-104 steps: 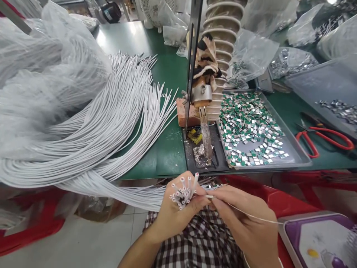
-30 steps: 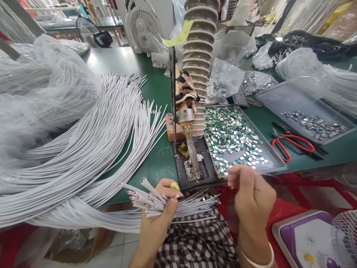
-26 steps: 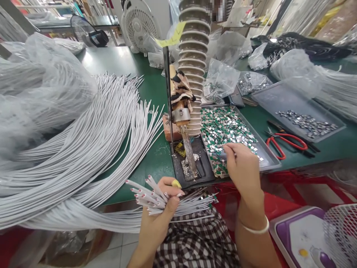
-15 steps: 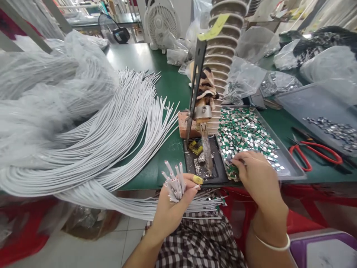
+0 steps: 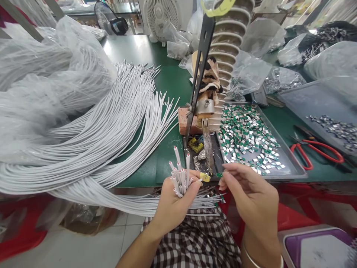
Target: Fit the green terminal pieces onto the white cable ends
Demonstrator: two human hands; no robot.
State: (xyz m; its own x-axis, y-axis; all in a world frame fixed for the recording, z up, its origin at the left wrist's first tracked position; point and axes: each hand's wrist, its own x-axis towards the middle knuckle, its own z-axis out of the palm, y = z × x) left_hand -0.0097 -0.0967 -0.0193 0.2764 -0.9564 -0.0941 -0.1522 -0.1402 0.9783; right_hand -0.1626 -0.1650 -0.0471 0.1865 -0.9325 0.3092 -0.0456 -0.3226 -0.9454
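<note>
My left hand (image 5: 178, 197) is closed round a bundle of white cables (image 5: 180, 175), their cut ends pointing up with reddish cores. Yellow tape wraps one of its fingertips, and a single cable end shows by the thumb. Between the thumb and fingers of my right hand (image 5: 248, 193) is a small green circuit board (image 5: 219, 174), just below the tip of the soldering iron (image 5: 208, 149). The iron is clamped to a black slotted metal bar (image 5: 199, 67) over a dark tray (image 5: 219, 158) with solder bits. Right of it lies a metal tray (image 5: 291, 169) of many such boards.
Long white cables (image 5: 111, 123), partly in clear plastic, cover the left of the green table (image 5: 167, 156). A brick (image 5: 186, 121) and a ribbed hose (image 5: 230, 41) stand behind the iron. Red-handled pliers (image 5: 318, 149) lie right, near a bin of metal parts (image 5: 331, 128). Cables with boards hang across the lap.
My right hand has left the board tray and moved left toward the iron with one circuit board. My left hand, still round the cables, has shifted slightly right. The view has tilted a little.
</note>
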